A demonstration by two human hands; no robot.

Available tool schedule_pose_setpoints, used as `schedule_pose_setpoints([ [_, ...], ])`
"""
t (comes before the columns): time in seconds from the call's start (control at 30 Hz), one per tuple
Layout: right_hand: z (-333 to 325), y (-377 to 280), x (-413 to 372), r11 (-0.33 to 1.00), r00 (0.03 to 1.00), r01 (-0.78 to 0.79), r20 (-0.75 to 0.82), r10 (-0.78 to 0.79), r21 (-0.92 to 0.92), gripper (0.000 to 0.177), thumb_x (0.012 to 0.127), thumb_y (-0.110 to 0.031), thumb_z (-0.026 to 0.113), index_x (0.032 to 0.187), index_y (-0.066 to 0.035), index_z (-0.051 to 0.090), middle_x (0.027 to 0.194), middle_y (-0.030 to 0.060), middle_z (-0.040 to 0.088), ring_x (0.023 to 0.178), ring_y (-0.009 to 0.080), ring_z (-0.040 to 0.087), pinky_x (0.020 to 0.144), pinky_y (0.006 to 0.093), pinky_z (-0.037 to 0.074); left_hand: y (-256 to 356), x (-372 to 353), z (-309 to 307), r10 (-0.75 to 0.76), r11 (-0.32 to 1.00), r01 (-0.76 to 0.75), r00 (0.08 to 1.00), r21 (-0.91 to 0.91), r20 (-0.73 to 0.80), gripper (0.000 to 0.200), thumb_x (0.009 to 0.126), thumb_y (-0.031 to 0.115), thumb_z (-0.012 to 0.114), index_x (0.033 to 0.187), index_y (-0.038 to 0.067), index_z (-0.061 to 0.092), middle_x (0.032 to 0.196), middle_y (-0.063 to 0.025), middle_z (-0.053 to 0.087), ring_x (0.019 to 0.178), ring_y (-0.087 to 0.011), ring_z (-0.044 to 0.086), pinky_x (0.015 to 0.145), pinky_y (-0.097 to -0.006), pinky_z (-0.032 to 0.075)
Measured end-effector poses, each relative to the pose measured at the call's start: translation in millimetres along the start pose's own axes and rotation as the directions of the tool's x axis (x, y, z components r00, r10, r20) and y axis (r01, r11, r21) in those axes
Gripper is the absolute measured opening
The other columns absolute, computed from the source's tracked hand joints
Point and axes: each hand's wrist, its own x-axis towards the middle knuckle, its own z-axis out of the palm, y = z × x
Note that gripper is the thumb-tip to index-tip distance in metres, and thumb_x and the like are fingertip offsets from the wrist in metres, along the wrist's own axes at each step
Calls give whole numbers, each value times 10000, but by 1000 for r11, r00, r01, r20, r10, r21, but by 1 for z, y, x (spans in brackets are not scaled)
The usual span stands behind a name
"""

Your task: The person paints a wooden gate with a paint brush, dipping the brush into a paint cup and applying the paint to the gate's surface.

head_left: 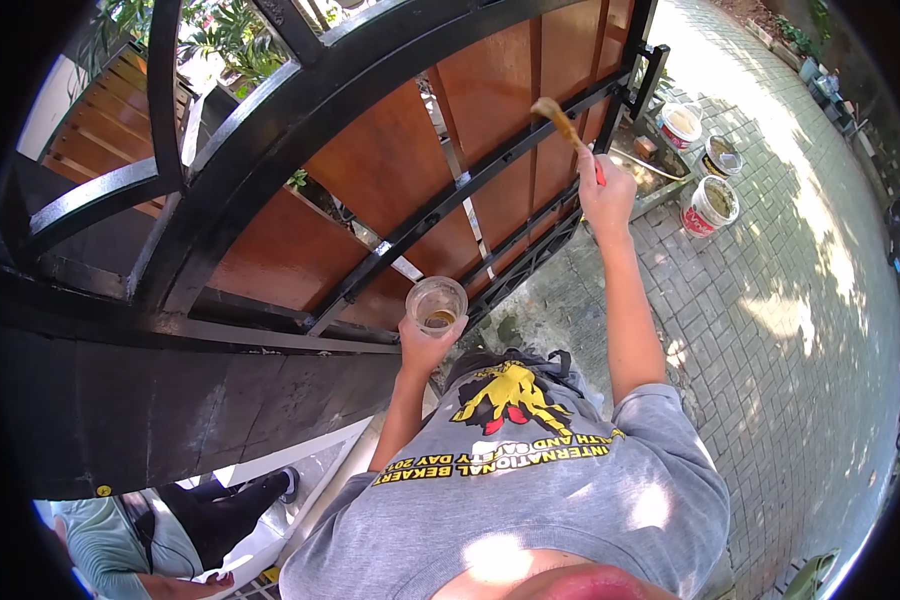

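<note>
My right hand is closed around the handle of a paintbrush, its pale bristles at the upper part of the gate near a black crossbar. In my left hand is a clear plastic cup with a little brownish liquid at the bottom, held low in front of the panels. The gate has glossy reddish-brown wooden panels set in a black metal frame. Narrow gaps between some panels let light through.
Several buckets, among them a white and red bucket, stand on the paving to the right. Another person in a light shirt is at the lower left. Beyond the frame, slatted wood and plants show at the upper left.
</note>
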Motion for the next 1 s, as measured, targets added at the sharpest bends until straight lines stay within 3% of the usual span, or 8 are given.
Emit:
schedule_pose_setpoints([
  [0.3,-4,-63,-37,901,911,307,178,-371,305,308,999,-264,665,776,-51,674,551,150,541,479,336,584,489,397,466,2,3,0,-21,999,21,1000,-26,-2,576,705,170,916,1193,-3,663,1091,-126,748,1002,-222,720,917,-369,559],
  [0.4,-10,-36,-18,936,943,153,235,-234,317,318,1002,-269,659,777,-45,673,555,150,535,495,322,587,496,395,454,4,4,-1,-28,999,27,1000,-34,-7,580,704,175,918,1194,-2,662,1093,-124,747,1004,-223,720,917,-369,559],
  [0.47,-9,-13,-3,987,971,64,220,-96,148,329,1006,-277,654,788,-33,687,559,155,530,509,316,584,507,400,440,-1,5,-3,-29,999,29,1000,-25,6,585,705,178,919,1198,-2,660,1095,-125,747,1007,-225,720,920,-369,558],
  [0.5,-6,-6,4,990,989,10,146,-30,141,418,992,-327,672,698,-36,613,574,203,536,523,418,552,490,443,430,-3,5,-4,-28,999,28,1000,-23,12,588,705,179,919,1200,-2,659,1096,-125,747,1008,-225,720,922,-370,558],
  [0.63,-6,2,13,998,998,51,-23,-50,31,418,994,-325,667,698,-36,612,577,204,551,539,434,579,486,459,435,1,5,-7,-15,1000,14,1000,-19,-18,582,705,182,920,1194,-2,663,1093,-128,748,1007,-224,721,921,-368,559],
  [0.83,-12,-60,-25,887,863,383,244,-443,256,364,989,-261,682,704,-50,599,556,153,539,493,319,602,482,391,455,1,6,-13,-12,1000,12,1000,-10,-9,576,704,179,920,1189,-2,667,1086,-128,751,996,-222,725,919,-365,562],
  [0.93,-10,-48,-20,923,961,83,214,-173,375,326,972,-248,703,727,-50,617,570,161,553,498,361,583,484,426,455,0,8,-15,-16,1000,16,1000,-16,-21,572,706,175,917,1189,-2,668,1085,-126,752,995,-220,726,919,-363,562],
  [1.0,-9,-26,-5,972,980,65,167,-104,226,318,981,-257,695,752,-42,644,578,183,552,503,374,581,482,415,434,1,7,-18,-16,1000,16,999,-12,-40,564,710,171,914,1188,-2,670,1086,-124,753,996,-215,725,919,-361,562],
])
